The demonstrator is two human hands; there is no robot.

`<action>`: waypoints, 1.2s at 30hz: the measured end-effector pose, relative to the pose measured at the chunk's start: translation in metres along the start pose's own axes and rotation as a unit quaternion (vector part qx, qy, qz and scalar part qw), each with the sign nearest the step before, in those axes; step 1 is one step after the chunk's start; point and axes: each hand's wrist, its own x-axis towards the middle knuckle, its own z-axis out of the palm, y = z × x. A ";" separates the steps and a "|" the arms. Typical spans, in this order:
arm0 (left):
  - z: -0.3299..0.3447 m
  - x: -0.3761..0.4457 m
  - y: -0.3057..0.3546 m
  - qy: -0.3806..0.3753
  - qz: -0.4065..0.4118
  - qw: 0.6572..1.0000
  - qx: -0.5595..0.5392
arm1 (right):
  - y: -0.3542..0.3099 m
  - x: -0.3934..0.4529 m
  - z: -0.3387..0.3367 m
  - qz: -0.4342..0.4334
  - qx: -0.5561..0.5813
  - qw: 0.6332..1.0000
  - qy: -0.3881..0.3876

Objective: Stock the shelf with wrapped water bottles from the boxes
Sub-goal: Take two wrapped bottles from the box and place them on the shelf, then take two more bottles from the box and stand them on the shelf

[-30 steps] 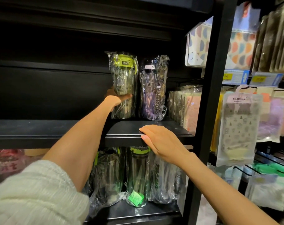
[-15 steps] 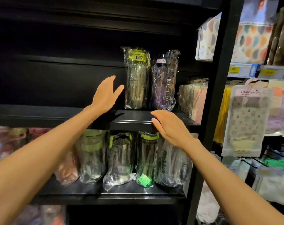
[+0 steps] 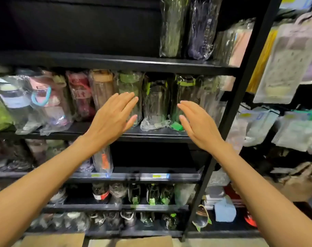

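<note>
Both hands hold nothing, the left hand [image 3: 112, 120] and right hand [image 3: 198, 125] flat with straight fingers before the packed middle shelf [image 3: 151, 135], while two wrapped water bottles [image 3: 187, 27] stand upright on the shelf above.

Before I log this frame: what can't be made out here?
- Head view: tops of the two wrapped bottles on the upper shelf, cut off by the top edge.
- Price labels: too blurred to read.
- Boxes: none identifiable.
- Whether left hand or right hand touches any bottle: unclear.
</note>
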 end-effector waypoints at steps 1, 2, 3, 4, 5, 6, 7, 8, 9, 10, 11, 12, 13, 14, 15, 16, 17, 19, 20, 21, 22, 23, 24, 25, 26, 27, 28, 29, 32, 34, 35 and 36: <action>0.002 -0.019 0.005 -0.010 0.000 1.000 -0.009 | -0.007 -0.016 0.007 0.011 0.004 1.000 -0.008; 0.003 -0.039 0.011 -0.024 -0.004 1.000 -0.018 | -0.015 -0.032 0.015 0.020 0.005 1.000 -0.017; 0.006 -0.059 0.016 -0.037 -0.009 0.999 -0.028 | -0.021 -0.048 0.025 0.028 0.006 0.999 -0.026; 0.010 -0.078 0.021 -0.054 -0.014 0.998 -0.039 | -0.028 -0.064 0.034 0.036 0.009 0.999 -0.033; 0.015 -0.096 0.026 -0.070 -0.021 0.996 -0.050 | -0.034 -0.080 0.044 0.044 0.015 0.998 -0.042; 0.019 -0.115 0.032 -0.088 -0.027 0.994 -0.059 | -0.040 -0.096 0.055 0.054 0.025 0.997 -0.051; 0.026 -0.132 0.038 -0.103 -0.034 0.992 -0.068 | -0.044 -0.111 0.068 0.065 0.037 0.995 -0.063; 0.034 -0.150 0.044 -0.120 -0.044 0.989 -0.079 | -0.047 -0.128 0.082 0.076 0.050 0.993 -0.077; 0.043 -0.168 0.050 -0.138 -0.055 0.985 -0.090 | -0.049 -0.144 0.097 0.090 0.063 0.990 -0.093; 0.053 -0.186 0.057 -0.159 -0.069 0.980 -0.099 | -0.050 -0.161 0.112 0.103 0.074 0.986 -0.106; 0.064 -0.205 0.065 -0.178 -0.081 0.975 -0.109 | -0.050 -0.177 0.129 0.116 0.084 0.982 -0.119; 0.075 -0.223 0.074 -0.192 -0.090 0.970 -0.116 | -0.050 -0.194 0.146 0.130 0.089 0.979 -0.132; 0.087 -0.241 0.083 -0.205 -0.099 0.965 -0.126 | -0.050 -0.210 0.162 0.144 0.093 0.974 -0.144; 0.099 -0.260 0.093 -0.221 -0.108 0.960 -0.136 | -0.050 -0.226 0.178 0.162 0.097 0.969 -0.158; 0.111 -0.278 0.105 -0.235 -0.117 0.954 -0.144 | -0.050 -0.242 0.195 0.182 0.103 0.963 -0.171; 0.122 -0.296 0.117 -0.248 -0.126 0.948 -0.153 | -0.050 -0.259 0.212 0.203 0.110 0.955 -0.185; 0.135 -0.315 0.129 -0.259 -0.134 0.943 -0.161 | -0.049 -0.276 0.230 0.222 0.118 0.947 -0.198; 0.161 -0.350 0.157 -0.289 -0.164 0.927 -0.177 | -0.047 -0.310 0.267 0.252 0.128 0.931 -0.229; 0.176 -0.369 0.171 -0.302 -0.182 0.916 -0.189 | -0.045 -0.328 0.287 0.268 0.130 0.923 -0.246; 0.190 -0.386 0.184 -0.320 -0.203 0.902 -0.207 | -0.043 -0.346 0.306 0.284 0.133 0.913 -0.262; 0.202 -0.401 0.198 -0.338 -0.218 0.888 -0.224 | -0.042 -0.363 0.325 0.300 0.138 0.903 -0.275; 0.214 -0.416 0.212 -0.341 -0.237 0.877 -0.241 | -0.042 -0.381 0.344 0.316 0.147 0.892 -0.287; 0.226 -0.432 0.226 -0.344 -0.264 0.865 -0.253 | -0.042 -0.397 0.362 0.332 0.156 0.881 -0.299; 0.239 -0.447 0.239 -0.368 -0.287 0.846 -0.257 | -0.043 -0.414 0.381 0.348 0.160 0.870 -0.310; 0.252 -0.465 0.254 -0.397 -0.298 0.833 -0.247 | -0.044 -0.430 0.400 0.364 0.159 0.860 -0.321; 0.266 -0.483 0.269 -0.420 -0.303 0.821 -0.239 | -0.045 -0.447 0.418 0.386 0.157 0.844 -0.337; 0.279 -0.503 0.284 -0.437 -0.315 0.805 -0.247 | -0.047 -0.463 0.435 0.405 0.160 0.828 -0.352; 0.292 -0.521 0.297 -0.442 -0.336 0.790 -0.261 | -0.049 -0.480 0.454 0.419 0.168 0.814 -0.366; 0.330 -0.578 0.336 -0.473 -0.396 0.743 -0.260 | -0.057 -0.526 0.503 0.444 0.180 0.784 -0.394; 0.352 -0.615 0.360 -0.497 -0.448 0.704 -0.240 | -0.066 -0.553 0.531 0.461 0.186 0.767 -0.406; 0.360 -0.628 0.370 -0.505 -0.481 0.675 -0.240 | -0.070 -0.563 0.541 0.473 0.192 0.753 -0.415; 0.365 -0.636 0.378 -0.511 -0.520 0.641 -0.239 | -0.074 -0.571 0.549 0.486 0.200 0.739 -0.421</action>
